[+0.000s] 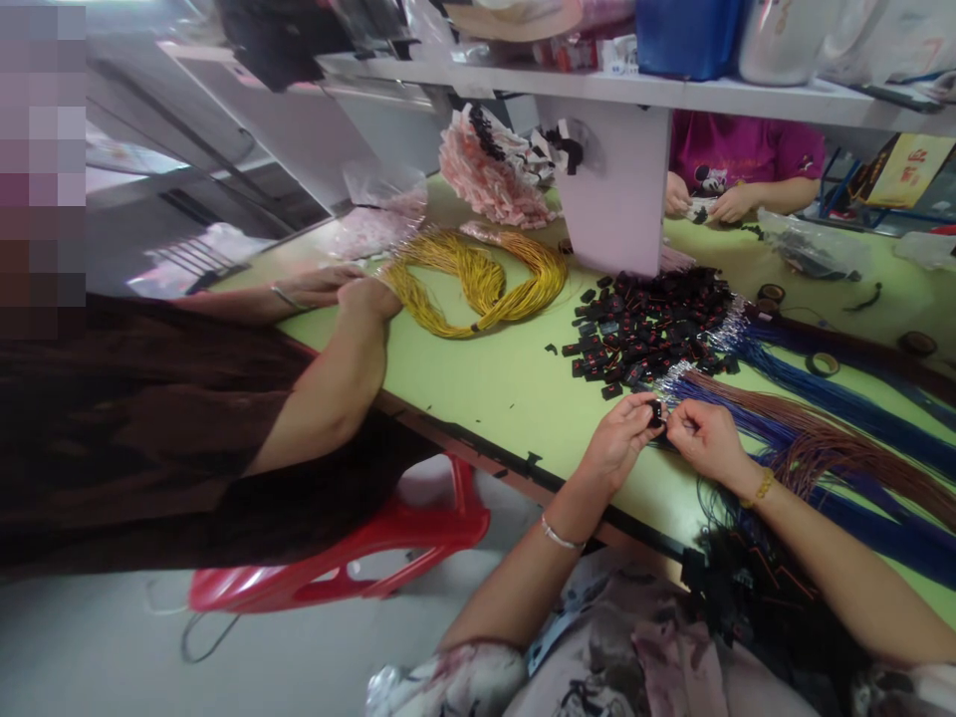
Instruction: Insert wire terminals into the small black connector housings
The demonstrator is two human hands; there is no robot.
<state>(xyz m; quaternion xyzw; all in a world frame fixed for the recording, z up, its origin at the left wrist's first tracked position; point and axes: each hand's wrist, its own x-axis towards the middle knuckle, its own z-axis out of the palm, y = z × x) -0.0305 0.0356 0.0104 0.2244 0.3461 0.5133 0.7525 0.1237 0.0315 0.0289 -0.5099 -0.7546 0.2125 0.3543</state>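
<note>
My left hand [621,435] pinches a small black connector housing [655,412] between thumb and fingertips. Right beside it, my right hand [706,438] is closed in a pinch at the housing's edge, on what looks like a thin wire mostly hidden by the fingers. Just beyond both hands lies a heap of black connector housings [642,324], some with red marks. Brown wires [829,428] with silvery tips run off to the right, together with blue wires [799,373]. More black housings with orange wires [754,578] rest at my lap by the table edge.
At the left, a co-worker's hands [369,297] touch a yellow wire bundle [478,279]. Pale pink pieces [493,169] are piled behind it. A shelf [523,78] on a white upright spans the back. Tape rolls [823,364] lie right; a red stool [418,528] stands below. Another person sits opposite.
</note>
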